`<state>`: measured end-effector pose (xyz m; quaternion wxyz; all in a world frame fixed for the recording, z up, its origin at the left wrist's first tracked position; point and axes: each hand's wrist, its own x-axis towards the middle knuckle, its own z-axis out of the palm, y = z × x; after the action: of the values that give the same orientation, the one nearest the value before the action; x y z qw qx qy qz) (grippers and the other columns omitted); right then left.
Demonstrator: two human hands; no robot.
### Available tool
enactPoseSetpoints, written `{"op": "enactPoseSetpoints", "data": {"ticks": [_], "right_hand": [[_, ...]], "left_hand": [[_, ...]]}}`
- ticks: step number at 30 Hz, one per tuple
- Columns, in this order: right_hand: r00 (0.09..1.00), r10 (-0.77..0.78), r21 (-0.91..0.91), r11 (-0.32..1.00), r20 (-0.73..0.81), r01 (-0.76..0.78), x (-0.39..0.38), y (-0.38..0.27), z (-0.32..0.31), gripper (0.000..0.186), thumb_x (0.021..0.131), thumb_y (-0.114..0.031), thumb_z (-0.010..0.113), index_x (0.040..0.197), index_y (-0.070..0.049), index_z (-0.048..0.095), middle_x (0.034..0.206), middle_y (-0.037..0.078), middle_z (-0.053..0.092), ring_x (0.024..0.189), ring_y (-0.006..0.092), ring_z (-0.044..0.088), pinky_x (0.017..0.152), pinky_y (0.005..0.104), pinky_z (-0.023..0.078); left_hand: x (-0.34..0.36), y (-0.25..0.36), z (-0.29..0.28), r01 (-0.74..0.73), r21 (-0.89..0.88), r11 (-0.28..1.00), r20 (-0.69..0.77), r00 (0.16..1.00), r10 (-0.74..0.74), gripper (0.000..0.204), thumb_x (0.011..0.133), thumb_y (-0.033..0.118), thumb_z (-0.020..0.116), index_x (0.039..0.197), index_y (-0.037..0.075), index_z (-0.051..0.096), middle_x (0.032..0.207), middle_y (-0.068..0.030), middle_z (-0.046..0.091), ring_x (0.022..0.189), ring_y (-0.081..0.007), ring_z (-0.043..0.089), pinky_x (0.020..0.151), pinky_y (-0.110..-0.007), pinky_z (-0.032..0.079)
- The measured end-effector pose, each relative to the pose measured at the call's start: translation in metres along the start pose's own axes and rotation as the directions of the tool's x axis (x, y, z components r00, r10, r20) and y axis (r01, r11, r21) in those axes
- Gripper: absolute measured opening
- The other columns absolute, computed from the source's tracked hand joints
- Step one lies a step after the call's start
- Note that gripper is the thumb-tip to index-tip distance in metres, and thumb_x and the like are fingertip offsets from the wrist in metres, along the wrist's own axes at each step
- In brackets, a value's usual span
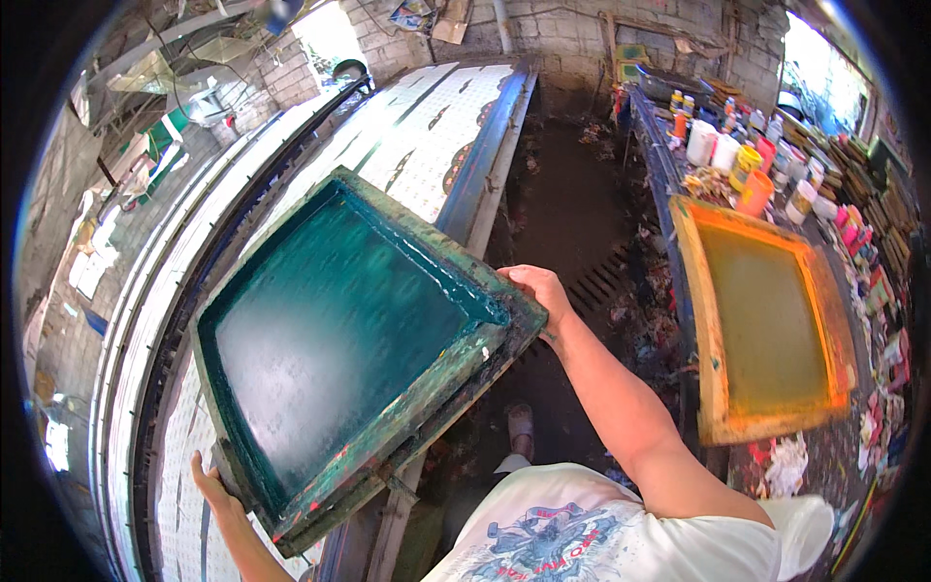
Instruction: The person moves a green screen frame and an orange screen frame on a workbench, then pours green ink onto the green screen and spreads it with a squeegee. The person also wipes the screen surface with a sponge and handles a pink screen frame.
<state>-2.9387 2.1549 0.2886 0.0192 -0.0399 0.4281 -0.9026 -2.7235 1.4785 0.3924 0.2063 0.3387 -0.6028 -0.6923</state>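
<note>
A wooden screen printing frame (335,320) with dark green mesh and a worn, paint-stained rim is held tilted in front of me, above the edge of a long printing table (465,194). My right hand (541,294) grips its right corner, fingers over the edge and the thumb side partly hidden. At the lower left corner my left hand (221,500) holds the frame's side; some of its fingers are hidden behind the wood. The mesh has a pale glare at its lower left.
On the right, a cluttered bench (679,228) bears an orange-rimmed screen frame (713,388), several paint bottles and jars (747,167), and crumpled rags (787,464). A dark, littered floor aisle (572,184) runs between bench and printing table. Another long table (145,320) stands at the left.
</note>
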Motion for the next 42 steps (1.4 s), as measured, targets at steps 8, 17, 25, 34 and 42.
{"op": "enactPoseSetpoints", "data": {"ticks": [8,17,25,34,42], "right_hand": [[0.993,0.059,-0.134,0.988,-0.105,-0.073,0.157,-0.002,-0.033,0.036,0.108,-0.022,0.07,0.129,0.007,0.076,0.113,0.012,0.082,0.094,0.0199,0.079,0.087,0.0356,0.065],[0.965,0.099,-0.048,0.992,-0.242,-0.114,0.233,-0.006,-0.062,0.046,0.111,-0.033,0.068,0.135,0.006,0.074,0.121,0.015,0.081,0.104,0.0245,0.079,0.096,0.0411,0.062],[0.969,0.13,-0.059,0.988,-0.21,-0.145,0.269,0.027,-0.098,0.041,0.113,-0.026,0.064,0.137,0.007,0.074,0.13,0.015,0.08,0.113,0.0231,0.078,0.104,0.0406,0.061],[0.937,0.095,-0.151,0.977,-0.335,-0.153,0.263,0.044,-0.122,0.033,0.108,-0.032,0.076,0.125,-0.005,0.084,0.113,0.007,0.084,0.099,0.0162,0.078,0.091,0.0355,0.06],[0.883,-0.081,-0.539,0.817,-0.463,-0.208,0.239,0.031,-0.123,0.035,0.105,-0.032,0.076,0.12,-0.001,0.084,0.11,0.008,0.084,0.099,0.0188,0.075,0.093,0.0373,0.058]], "left_hand": [[0.162,-0.01,0.161,0.014,-0.013,1.0,0.076,0.997,-0.013,0.091,0.091,0.085,0.055,0.091,-0.002,0.081,0.08,-0.014,0.078,0.063,-0.0251,0.07,0.063,-0.037,0.059],[0.277,-0.013,0.287,0.055,-0.041,0.998,0.207,0.977,-0.045,0.087,0.097,0.079,0.056,0.102,-0.005,0.081,0.09,-0.0159,0.08,0.074,-0.0273,0.074,0.075,-0.038,0.061],[0.308,-0.038,0.313,0.366,-0.186,0.912,0.316,0.901,-0.297,0.063,0.111,0.047,0.06,0.149,-0.002,0.065,0.14,-0.0207,0.071,0.117,-0.0321,0.073,0.106,-0.043,0.057],[0.348,-0.063,0.393,0.114,0.137,0.984,0.253,0.956,-0.146,0.058,0.111,0.047,0.062,0.148,0.002,0.067,0.133,-0.0207,0.075,0.11,-0.0348,0.075,0.099,-0.043,0.06],[0.351,-0.07,0.434,-0.493,0.812,0.313,0.356,0.843,0.402,0.055,0.11,0.047,0.064,0.146,0.006,0.07,0.127,-0.0208,0.078,0.103,-0.0371,0.077,0.092,-0.043,0.062]]}}
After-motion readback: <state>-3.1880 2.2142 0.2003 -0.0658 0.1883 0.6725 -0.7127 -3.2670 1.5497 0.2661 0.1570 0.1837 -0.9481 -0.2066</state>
